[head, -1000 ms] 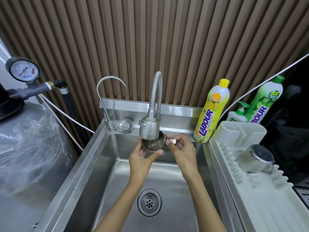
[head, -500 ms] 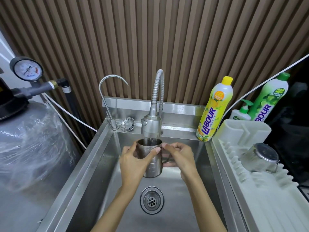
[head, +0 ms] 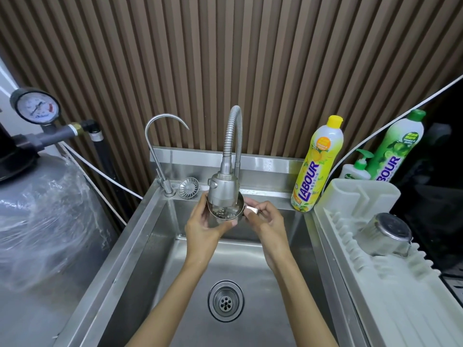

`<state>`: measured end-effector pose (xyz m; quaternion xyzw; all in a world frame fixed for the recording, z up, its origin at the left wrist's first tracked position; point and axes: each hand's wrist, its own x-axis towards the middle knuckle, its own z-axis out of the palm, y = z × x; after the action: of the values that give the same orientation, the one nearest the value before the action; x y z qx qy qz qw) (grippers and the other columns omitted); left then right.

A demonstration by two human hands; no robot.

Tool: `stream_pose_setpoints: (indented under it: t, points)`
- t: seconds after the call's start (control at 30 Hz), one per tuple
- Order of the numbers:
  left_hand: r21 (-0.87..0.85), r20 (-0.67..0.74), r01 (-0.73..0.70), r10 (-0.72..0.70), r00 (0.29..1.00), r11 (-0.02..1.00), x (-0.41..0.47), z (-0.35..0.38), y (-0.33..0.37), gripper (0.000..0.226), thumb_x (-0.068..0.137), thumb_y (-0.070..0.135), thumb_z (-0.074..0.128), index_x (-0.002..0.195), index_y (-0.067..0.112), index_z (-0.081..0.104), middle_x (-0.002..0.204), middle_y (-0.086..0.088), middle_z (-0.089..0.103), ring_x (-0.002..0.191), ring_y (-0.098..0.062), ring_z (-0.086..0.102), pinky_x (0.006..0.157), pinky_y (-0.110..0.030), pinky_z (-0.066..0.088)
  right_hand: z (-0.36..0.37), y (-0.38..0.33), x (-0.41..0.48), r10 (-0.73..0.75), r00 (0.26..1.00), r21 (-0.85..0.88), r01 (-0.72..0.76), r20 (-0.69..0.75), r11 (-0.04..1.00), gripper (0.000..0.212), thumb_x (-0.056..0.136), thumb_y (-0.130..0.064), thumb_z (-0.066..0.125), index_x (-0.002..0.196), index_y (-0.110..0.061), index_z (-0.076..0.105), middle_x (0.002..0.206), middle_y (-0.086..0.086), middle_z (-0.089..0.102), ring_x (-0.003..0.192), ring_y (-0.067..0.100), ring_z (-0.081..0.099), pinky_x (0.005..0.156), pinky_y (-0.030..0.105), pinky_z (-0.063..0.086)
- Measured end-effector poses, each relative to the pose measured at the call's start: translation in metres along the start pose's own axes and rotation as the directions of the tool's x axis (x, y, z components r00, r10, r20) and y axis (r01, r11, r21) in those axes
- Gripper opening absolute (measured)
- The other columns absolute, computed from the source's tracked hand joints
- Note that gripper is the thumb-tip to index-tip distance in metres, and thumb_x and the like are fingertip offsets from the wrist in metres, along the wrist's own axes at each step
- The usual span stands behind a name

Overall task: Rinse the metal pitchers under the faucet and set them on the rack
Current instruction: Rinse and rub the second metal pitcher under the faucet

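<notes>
Sink steel spreads below the faucet. Right of the faucet, the white rack carries the racked pitcher, tilted with its base showing. Directly under the faucet head I hold the held pitcher, mouth tipped toward me, water splashing inside. My left hand curls round its body, and my right hand pinches its handle right of the faucet.

"LABOUR" on yellow bottle
</notes>
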<state>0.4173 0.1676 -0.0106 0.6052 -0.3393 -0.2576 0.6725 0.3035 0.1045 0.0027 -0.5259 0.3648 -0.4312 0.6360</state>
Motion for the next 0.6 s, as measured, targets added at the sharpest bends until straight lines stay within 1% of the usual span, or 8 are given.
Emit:
stream_pose_setpoints:
  t: [0.07,0.13,0.23,0.33,0.4,0.47,0.53,0.6]
  points:
    - [0.162,-0.026,-0.086,0.091,0.996,0.983,0.002,-0.002,0.006,0.087,0.048,0.011,0.089,0.127,0.023,0.052,0.124,0.008,0.057,0.112,-0.003,0.055,0.094,-0.009,0.039,0.002,0.006,0.003,0.083,0.996,0.164,-0.089,0.043,0.982,0.021,0.087,0.001,0.057,0.072,-0.006,0.045,0.109,0.010,0.067,0.102,0.025,0.063,0.087,0.034,0.053]
    - [0.323,-0.076,-0.121,0.153,0.985,0.939,0.000,-0.003,0.012,0.089,0.050,0.020,0.091,0.130,0.019,0.052,0.118,0.010,0.052,0.110,-0.006,0.049,0.090,-0.007,0.034,0.004,0.011,0.004,0.141,0.988,0.194,-0.152,0.066,0.969,0.017,0.088,-0.002,0.057,0.073,-0.005,0.048,0.100,0.020,0.064,0.094,0.030,0.063,0.081,0.039,0.057]
    - [0.458,-0.153,-0.055,0.139,0.978,0.887,-0.006,-0.005,0.017,0.098,0.046,0.052,0.085,0.131,0.015,0.053,0.106,0.005,0.052,0.104,-0.011,0.049,0.088,-0.018,0.035,0.005,0.007,0.000,0.168,0.984,0.117,-0.174,0.058,0.978,0.017,0.087,-0.010,0.061,0.075,-0.004,0.051,0.073,0.012,0.066,0.070,0.022,0.067,0.067,0.041,0.060]
    - [0.459,-0.140,-0.020,0.094,0.986,0.888,-0.011,-0.009,0.013,0.082,0.041,0.071,0.070,0.109,0.023,0.067,0.090,0.005,0.058,0.082,-0.002,0.056,0.074,-0.007,0.036,0.003,-0.002,-0.001,0.155,0.986,-0.098,-0.160,-0.060,0.982,0.018,0.083,-0.016,0.068,0.076,-0.004,0.057,0.075,0.012,0.069,0.072,0.025,0.068,0.060,0.040,0.060]
    - [0.404,-0.102,0.018,0.025,0.995,0.915,-0.013,-0.009,0.007,0.057,0.049,0.054,0.083,0.097,0.027,0.069,0.084,0.003,0.062,0.073,0.008,0.058,0.067,0.001,0.037,-0.001,-0.006,0.000,0.045,0.987,-0.352,-0.098,-0.156,0.931,0.018,0.076,-0.022,0.073,0.068,-0.014,0.058,0.077,0.011,0.071,0.076,0.027,0.069,0.065,0.046,0.060]
    - [0.277,-0.042,0.060,-0.050,0.998,0.959,-0.013,-0.007,-0.003,0.042,0.056,0.030,0.087,0.094,0.028,0.069,0.086,0.001,0.069,0.074,0.006,0.063,0.069,0.000,0.042,-0.003,-0.009,-0.001,-0.085,0.983,-0.494,-0.008,-0.165,0.869,0.022,0.071,-0.026,0.072,0.061,-0.023,0.054,0.076,0.002,0.073,0.078,0.025,0.069,0.075,0.050,0.056]
    - [0.112,0.022,0.109,-0.113,0.993,0.988,-0.011,-0.002,-0.008,0.047,0.058,0.013,0.085,0.101,0.025,0.067,0.096,0.000,0.073,0.089,-0.007,0.068,0.078,-0.010,0.049,-0.004,-0.010,-0.002,-0.155,0.977,-0.476,0.067,-0.149,0.877,0.025,0.072,-0.019,0.071,0.059,-0.024,0.050,0.080,-0.008,0.074,0.081,0.020,0.069,0.083,0.047,0.054]
    - [0.021,0.049,0.106,-0.107,0.993,0.994,-0.008,0.003,-0.010,0.062,0.058,0.004,0.084,0.115,0.015,0.062,0.106,-0.001,0.072,0.103,-0.012,0.066,0.092,-0.022,0.050,-0.004,-0.010,-0.004,-0.173,0.975,-0.362,0.112,-0.142,0.925,0.028,0.077,-0.006,0.068,0.063,-0.020,0.050,0.090,-0.008,0.073,0.087,0.012,0.069,0.088,0.037,0.053]
